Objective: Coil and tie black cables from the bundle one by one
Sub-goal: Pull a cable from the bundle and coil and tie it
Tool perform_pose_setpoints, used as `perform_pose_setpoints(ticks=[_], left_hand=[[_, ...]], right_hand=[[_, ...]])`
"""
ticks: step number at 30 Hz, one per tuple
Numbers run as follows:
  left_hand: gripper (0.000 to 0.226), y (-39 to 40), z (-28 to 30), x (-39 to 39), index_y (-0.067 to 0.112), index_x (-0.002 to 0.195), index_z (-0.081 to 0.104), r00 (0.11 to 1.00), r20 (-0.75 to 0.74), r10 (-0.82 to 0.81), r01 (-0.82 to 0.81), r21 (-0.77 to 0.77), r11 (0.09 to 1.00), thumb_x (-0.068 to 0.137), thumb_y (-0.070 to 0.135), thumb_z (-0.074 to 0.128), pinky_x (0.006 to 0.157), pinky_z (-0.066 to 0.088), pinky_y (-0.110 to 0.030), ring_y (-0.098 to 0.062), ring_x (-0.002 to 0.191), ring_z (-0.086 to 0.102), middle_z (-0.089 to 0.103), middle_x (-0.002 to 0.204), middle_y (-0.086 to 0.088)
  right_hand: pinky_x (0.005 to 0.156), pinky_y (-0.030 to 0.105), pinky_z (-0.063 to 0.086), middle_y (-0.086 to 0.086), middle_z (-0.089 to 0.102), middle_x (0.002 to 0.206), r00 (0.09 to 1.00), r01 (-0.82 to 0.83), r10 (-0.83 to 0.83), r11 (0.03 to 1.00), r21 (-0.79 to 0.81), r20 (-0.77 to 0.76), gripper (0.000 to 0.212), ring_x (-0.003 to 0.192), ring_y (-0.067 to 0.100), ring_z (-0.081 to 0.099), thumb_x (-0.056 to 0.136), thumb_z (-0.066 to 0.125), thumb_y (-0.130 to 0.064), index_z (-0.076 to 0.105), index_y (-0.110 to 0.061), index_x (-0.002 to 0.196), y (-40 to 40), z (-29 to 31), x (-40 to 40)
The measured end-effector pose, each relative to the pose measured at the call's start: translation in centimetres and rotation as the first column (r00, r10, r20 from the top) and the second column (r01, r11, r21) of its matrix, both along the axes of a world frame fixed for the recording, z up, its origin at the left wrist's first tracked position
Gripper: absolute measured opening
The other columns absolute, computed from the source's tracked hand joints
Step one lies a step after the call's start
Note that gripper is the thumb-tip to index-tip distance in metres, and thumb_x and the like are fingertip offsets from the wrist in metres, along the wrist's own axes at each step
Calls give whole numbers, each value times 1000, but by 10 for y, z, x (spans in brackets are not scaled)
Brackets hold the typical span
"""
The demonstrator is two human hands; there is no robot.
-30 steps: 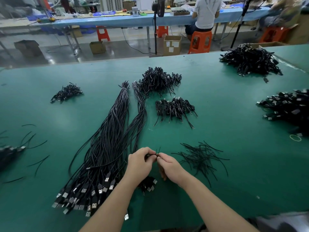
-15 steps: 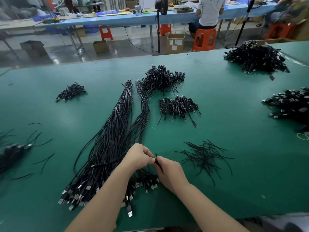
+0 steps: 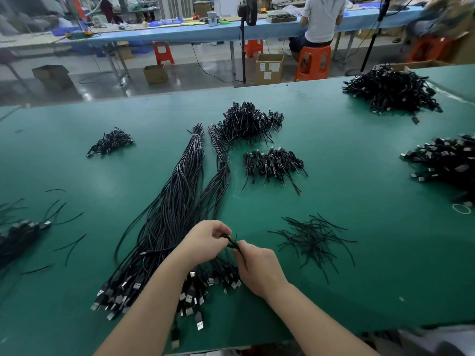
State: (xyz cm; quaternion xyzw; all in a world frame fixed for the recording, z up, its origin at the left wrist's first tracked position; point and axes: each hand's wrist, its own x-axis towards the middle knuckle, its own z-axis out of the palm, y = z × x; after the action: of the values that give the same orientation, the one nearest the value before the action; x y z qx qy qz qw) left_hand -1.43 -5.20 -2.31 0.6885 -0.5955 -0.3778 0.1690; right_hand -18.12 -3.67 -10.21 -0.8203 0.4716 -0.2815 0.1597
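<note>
A long bundle of black cables (image 3: pixel 177 201) lies lengthwise on the green table (image 3: pixel 359 176), its USB plugs fanned out at the near end. Over those plugs my left hand (image 3: pixel 205 242) grips a small coiled black cable (image 3: pixel 232 244), most of it hidden in the fingers. My right hand (image 3: pixel 259 268) pinches a thin black tie at that coil, fingertips meeting those of the left hand. A loose heap of black twist ties (image 3: pixel 313 240) lies to the right of my hands.
Piles of coiled, tied cables sit beyond the bundle (image 3: pixel 272 164), farther back (image 3: pixel 246 122), at the left (image 3: pixel 110 142) and along the right edge (image 3: pixel 447 160). Stray ties and more cables lie at the far left (image 3: pixel 23 235). A person sits at a blue bench behind.
Both hands have stayed together over the plug end, working the tie round the coil; the tie's ends now point down between my fingers rather than up.
</note>
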Motion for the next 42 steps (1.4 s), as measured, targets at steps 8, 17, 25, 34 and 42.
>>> perform_pose_setpoints(ticks=[8,17,25,34,42], left_hand=[[29,8,10,-19,28,89,75,816,571,-88,238,-195,951,98,47,56,93,41,-37,-15,106,56,67,106,12],[33,7,4,-35,23,94,74,770,638,-29,132,-116,984,100,43,49,93,39,-38,-21,108,53,69,103,6],[25,2,-3,-38,24,102,74,754,656,-33,136,-107,985,100,39,54,98,38,-39,-21,114,49,66,109,6],[25,1,-14,-34,22,114,66,715,688,-121,282,-125,951,101,35,50,100,28,-41,-25,121,32,46,127,0],[15,6,-23,-29,19,110,53,755,641,-138,383,-260,887,104,27,42,90,42,-29,-19,103,46,50,112,1]], right_hand=[[49,35,43,1,61,69,1000,-12,11,999,-44,-2,28,52,22,54,103,44,-26,62,-10,90,2,2,1],[40,29,38,-3,57,61,1000,5,-6,992,-129,-4,20,44,16,49,99,49,-22,63,-11,89,3,1,2],[41,25,32,-4,51,57,999,29,-25,988,-149,24,25,42,14,43,99,55,-19,56,-14,74,1,-3,3],[48,31,39,-1,56,62,1000,23,-23,1000,-22,7,30,48,20,47,102,47,-25,55,-13,76,-1,-6,0],[74,37,55,-5,72,94,996,11,-49,907,420,78,20,76,19,64,101,49,-34,64,-25,110,-12,19,-4]])
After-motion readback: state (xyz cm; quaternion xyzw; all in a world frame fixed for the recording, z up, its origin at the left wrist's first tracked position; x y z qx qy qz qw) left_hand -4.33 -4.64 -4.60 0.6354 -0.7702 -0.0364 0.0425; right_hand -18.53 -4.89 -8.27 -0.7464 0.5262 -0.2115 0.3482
